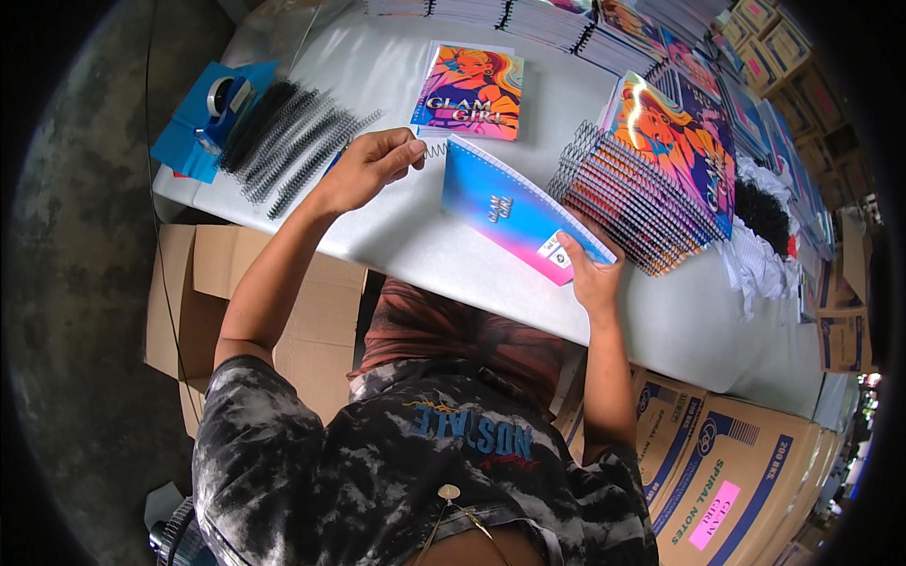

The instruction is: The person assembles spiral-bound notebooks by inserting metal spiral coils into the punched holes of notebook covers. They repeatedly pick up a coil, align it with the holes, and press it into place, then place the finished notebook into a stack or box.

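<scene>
My right hand (595, 274) grips a notebook (486, 198) by its lower right corner, thumb on top near a white label. The notebook's cover fades from blue to pink, and a row of punched holes runs along its upper edge. With thumb and fingers closed, my left hand (371, 170) pinches a dark wire spiral (436, 149) at the notebook's upper left corner. How far the spiral runs into the holes is hard to make out. Loose black spirals (293, 151) lie in a heap left of that hand. Beyond the notebook lies a stack of illustrated notebooks (472, 90).
Spiral-bound notebooks (651, 179) are piled at the right, beside crumpled white cloth (752, 269). A tape dispenser (222, 108) rests on a blue sheet (184, 127) at the left. More notebook stacks (547, 24) line the far edge. Cardboard boxes (746, 472) stand below the table (377, 241).
</scene>
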`<state>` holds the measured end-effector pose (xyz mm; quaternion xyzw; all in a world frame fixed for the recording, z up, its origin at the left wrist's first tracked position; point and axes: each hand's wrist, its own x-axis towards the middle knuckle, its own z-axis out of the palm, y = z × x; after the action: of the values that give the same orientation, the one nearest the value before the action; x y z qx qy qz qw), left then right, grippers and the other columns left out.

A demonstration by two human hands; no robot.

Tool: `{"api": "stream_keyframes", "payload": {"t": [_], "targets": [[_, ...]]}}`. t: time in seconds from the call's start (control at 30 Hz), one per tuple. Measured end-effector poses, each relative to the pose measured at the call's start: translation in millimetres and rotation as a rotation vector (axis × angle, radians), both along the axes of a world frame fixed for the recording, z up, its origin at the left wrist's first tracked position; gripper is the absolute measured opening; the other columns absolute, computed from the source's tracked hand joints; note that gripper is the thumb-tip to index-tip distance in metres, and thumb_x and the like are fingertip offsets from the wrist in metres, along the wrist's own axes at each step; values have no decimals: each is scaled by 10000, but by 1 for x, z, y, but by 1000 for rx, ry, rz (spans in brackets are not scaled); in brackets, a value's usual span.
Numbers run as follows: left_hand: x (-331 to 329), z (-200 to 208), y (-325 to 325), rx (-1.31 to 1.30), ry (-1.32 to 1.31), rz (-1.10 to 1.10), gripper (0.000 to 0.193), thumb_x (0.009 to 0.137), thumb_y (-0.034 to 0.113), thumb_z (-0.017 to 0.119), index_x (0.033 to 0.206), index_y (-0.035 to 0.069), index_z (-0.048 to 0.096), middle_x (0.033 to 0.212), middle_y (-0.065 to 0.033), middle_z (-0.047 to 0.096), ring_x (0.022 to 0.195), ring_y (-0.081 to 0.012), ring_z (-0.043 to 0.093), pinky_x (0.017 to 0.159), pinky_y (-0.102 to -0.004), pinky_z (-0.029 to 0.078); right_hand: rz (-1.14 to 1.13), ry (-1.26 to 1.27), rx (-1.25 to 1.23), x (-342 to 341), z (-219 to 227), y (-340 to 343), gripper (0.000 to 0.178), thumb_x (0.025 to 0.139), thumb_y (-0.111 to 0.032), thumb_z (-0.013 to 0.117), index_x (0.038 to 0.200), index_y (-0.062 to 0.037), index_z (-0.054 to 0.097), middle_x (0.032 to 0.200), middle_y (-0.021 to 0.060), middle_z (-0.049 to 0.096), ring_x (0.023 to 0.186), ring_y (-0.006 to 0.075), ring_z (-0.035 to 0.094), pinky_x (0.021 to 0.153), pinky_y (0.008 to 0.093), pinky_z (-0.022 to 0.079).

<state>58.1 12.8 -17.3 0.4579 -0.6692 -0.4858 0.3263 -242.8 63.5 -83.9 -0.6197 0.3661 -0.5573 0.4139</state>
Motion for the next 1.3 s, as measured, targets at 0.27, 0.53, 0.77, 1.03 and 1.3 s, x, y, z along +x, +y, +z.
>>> {"api": "stream_keyframes", "payload": {"t": [0.27, 0.53, 0.77, 1.03, 1.3], "targets": [[0, 21, -14, 261, 61, 90, 270, 899, 307, 538, 777, 67, 555, 617, 22, 489, 537, -41, 400, 481, -182, 309, 90, 61, -152, -4, 4, -2, 248, 823, 31, 589, 1070, 41, 603, 1012, 128, 645, 898, 126, 594, 789, 249, 478], [-11, 30, -14, -784, -744, -109, 358, 775, 200, 668, 1102, 90, 573, 1097, -109, 549, 1001, -242, 516, 902, -353, 370, 21, 39, -3, -3, -13, 5, 271, 802, -3, 622, 1071, 23, 610, 944, 121, 665, 760, 96, 600, 660, 226, 481], [-21, 44, -2, -816, -947, -250, 312, 716, 213, 706, 980, 89, 594, 1055, -40, 574, 1033, -219, 494, 886, -356, 351, -55, 295, -284, 4, -3, 10, 343, 747, 88, 559, 1074, 2, 613, 1011, 147, 647, 909, 254, 646, 774, 302, 516], [-19, -82, 16, -1114, -736, 151, 1038, 725, 758, 343, 1372, -41, 197, 1436, -261, 156, 1354, -398, 47, 1031, -580, -59, -123, 303, -399, 19, -10, 18, 359, 737, 89, 531, 1078, 10, 611, 1004, 155, 646, 904, 255, 648, 760, 305, 520], [-25, -119, 33, -1329, -539, 215, 1004, 759, 748, 288, 1351, -62, 249, 1432, -241, 191, 1349, -404, 83, 1009, -602, -83, -106, 322, -514, 37, -6, 32, 303, 753, 9, 596, 1055, 30, 611, 973, 175, 649, 891, 281, 649, 771, 329, 521]]}}
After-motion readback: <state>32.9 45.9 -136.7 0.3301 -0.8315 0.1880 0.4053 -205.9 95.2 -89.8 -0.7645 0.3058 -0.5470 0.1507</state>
